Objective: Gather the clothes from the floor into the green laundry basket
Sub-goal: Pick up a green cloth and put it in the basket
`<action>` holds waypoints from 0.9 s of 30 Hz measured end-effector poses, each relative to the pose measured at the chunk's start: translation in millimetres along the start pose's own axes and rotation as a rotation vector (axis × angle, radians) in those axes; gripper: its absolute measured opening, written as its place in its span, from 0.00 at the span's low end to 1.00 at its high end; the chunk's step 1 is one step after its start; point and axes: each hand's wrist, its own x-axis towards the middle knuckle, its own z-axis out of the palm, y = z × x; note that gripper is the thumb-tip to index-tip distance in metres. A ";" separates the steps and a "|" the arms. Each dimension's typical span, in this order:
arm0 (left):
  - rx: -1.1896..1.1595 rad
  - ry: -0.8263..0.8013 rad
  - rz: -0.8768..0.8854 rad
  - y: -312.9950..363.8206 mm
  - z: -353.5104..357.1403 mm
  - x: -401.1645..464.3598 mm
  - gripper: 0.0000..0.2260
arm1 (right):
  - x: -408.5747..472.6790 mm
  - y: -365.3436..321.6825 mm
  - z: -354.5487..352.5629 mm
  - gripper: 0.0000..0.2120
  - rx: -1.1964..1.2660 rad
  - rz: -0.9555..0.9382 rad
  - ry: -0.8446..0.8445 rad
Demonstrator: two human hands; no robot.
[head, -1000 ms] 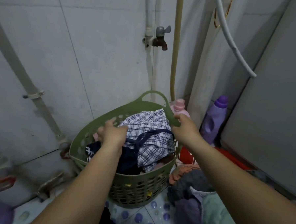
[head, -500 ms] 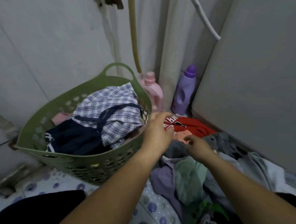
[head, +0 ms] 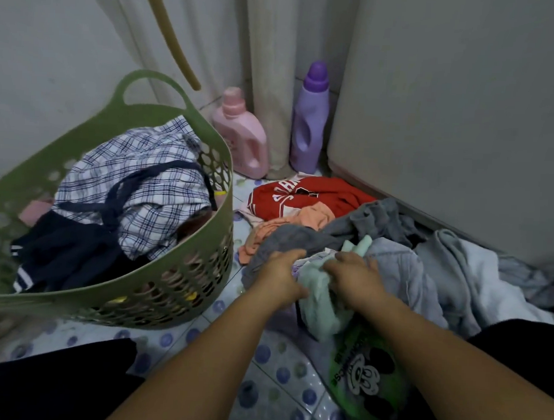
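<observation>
My fingertips vanish into the clothes (head: 379, 247), both hands' grip unseen. The basket (head: 181, 288) runs off the left edge, its lower layers buried under a plaid shirt (head: 142, 177). The red shirt's (head: 318, 192) lettering is unreadable.

Dim, flat indoor light, soft shadows, slight overall blur (wide-angle bending at edges)

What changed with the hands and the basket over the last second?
Both hands left the basket and moved right, down to the clothes pile. The left hand now grips grey cloth; the right hand grips a pale green piece. The basket's load looks unchanged.
</observation>
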 end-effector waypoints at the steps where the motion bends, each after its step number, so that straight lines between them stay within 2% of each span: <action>1: -0.034 -0.028 -0.003 1.8 -0.1 0.0 0.42 | 1.8 -0.9 -7.1 0.16 0.184 -0.008 0.042; 3: -0.097 -0.026 -0.029 8.1 -1.6 -1.2 0.51 | 4.1 -7.3 -28.9 0.10 0.546 -0.007 0.114; 5: -0.176 0.071 -0.014 15.2 -1.2 -1.6 0.54 | 2.5 -15.0 -54.4 0.07 0.911 -0.022 0.147; 7: -0.465 0.181 0.072 19.3 -2.8 0.6 0.54 | 0.8 -22.9 -74.9 0.09 1.232 -0.040 0.173; 9: -0.776 0.228 0.146 22.5 -6.7 1.0 0.47 | -1.4 -30.6 -89.4 0.08 1.503 -0.043 0.121; 11: -0.885 0.262 0.177 28.4 -16.0 -0.3 0.37 | -1.3 -36.1 -96.3 0.09 1.712 -0.047 0.046; 13: -0.941 0.297 0.195 34.4 -25.6 -1.4 0.31 | -1.2 -39.6 -97.8 0.11 1.849 -0.060 -0.003; 15: -0.962 0.385 0.195 34.9 -33.1 -0.4 0.28 | -0.1 -41.8 -93.9 0.07 1.834 -0.052 0.038; 17: -0.871 0.533 0.181 29.5 -39.6 3.2 0.26 | 1.8 -41.6 -82.1 0.05 1.673 0.011 0.136; 19: -0.685 0.652 0.165 21.5 -46.4 4.6 0.24 | 8.0 -36.8 -59.2 0.05 1.366 0.130 0.219; 21: -0.379 0.703 0.134 10.0 -51.3 6.5 0.23 | 15.6 -27.6 -29.6 0.07 0.963 0.239 0.141; 22: -0.223 0.689 0.104 4.4 -51.3 7.3 0.22 | 17.8 -23.5 -14.9 0.13 0.807 0.290 0.042; 24: 0.008 0.605 0.052 -5.9 -45.9 8.2 0.20 | 17.0 -19.4 10.5 0.21 0.649 0.347 -0.128; 27: 0.026 0.442 -0.113 -23.9 -34.5 15.8 0.24 | 17.4 -23.6 40.3 0.22 0.604 0.387 -0.180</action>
